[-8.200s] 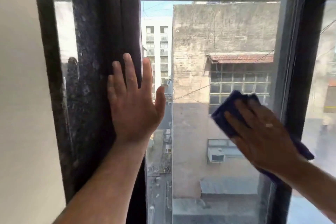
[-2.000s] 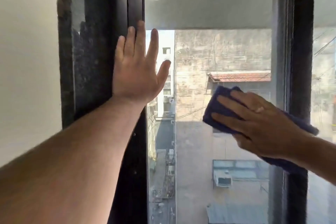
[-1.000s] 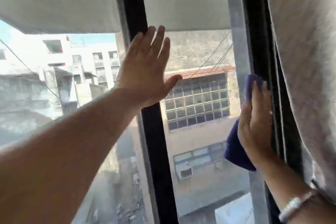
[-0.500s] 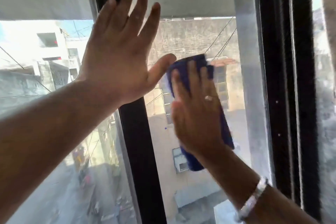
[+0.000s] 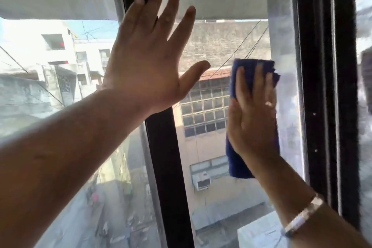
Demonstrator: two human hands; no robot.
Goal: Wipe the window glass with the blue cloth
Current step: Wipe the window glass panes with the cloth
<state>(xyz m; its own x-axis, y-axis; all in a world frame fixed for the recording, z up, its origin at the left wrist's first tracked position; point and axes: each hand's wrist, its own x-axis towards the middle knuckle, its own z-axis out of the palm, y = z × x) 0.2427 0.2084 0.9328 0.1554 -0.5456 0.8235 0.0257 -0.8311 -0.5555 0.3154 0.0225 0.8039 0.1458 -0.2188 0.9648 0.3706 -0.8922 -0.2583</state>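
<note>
My right hand presses the blue cloth flat against the window glass, fingers pointing up, near the pane's right side. The cloth shows above my fingertips and hangs below my palm. My left hand is spread flat with fingers apart, resting over the black middle frame bar and the glass beside it. It holds nothing.
A thick black frame post stands right of the wiped pane, with a hazy strip of glass along it. Another pane lies left of the middle bar. Buildings and a street show far below outside.
My right hand has slid the cloth to the right across the pane, away from my left thumb and toward the right frame. My left hand stays on the middle bar.
</note>
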